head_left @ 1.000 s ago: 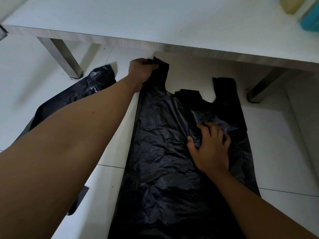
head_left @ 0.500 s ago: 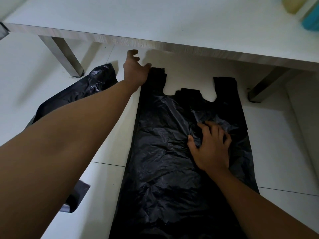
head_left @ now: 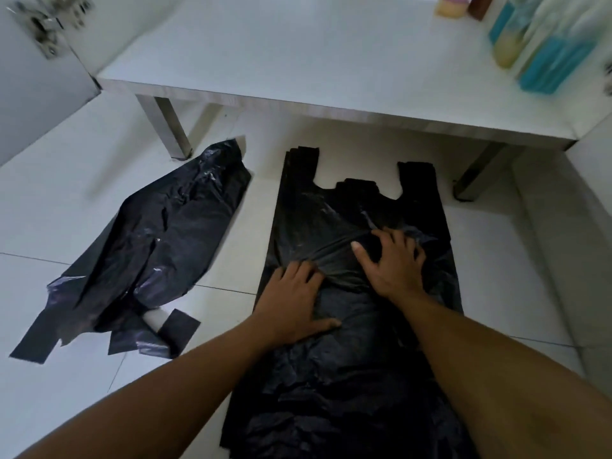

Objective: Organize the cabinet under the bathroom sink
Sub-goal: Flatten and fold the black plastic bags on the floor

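Item 1. Left grip [head_left: 294, 303]: we list it as wide, palm down and fingers straight, pressing flat on the black bag stack [head_left: 347, 376]. The thumb is stretched out toward the right grip.

Item 2. Right grip [head_left: 394, 263]: just beside the left grip and a little beyond it. We list it as wide too, with fingers spread and lightly bent, the tips pressing into the plastic. It holds nothing. A taut crease runs through the plastic between the two grips.

Item 3. Black bag stack: flat on the white tiled floor [head_left: 66, 180], under both grips. Its two handles [head_left: 301, 167] point away from us, beyond the grips.

Item 4. Crumpled black bag [head_left: 159, 246]: on the floor to the left of the left grip, well apart from it and touched by neither.

Item 5. White shelf [head_left: 298, 54]: beyond both grips, standing on metal legs [head_left: 172, 127]. The bag stack's handles end just short of its front edge.

Item 6. Bottles [head_left: 543, 61]: on the shelf, far beyond the right grip and to its right. They are teal and yellowish, too blurred for us to read.

Item 7. Hinge [head_left: 43, 24]: on a panel far to the left of the left grip, and also blurred.
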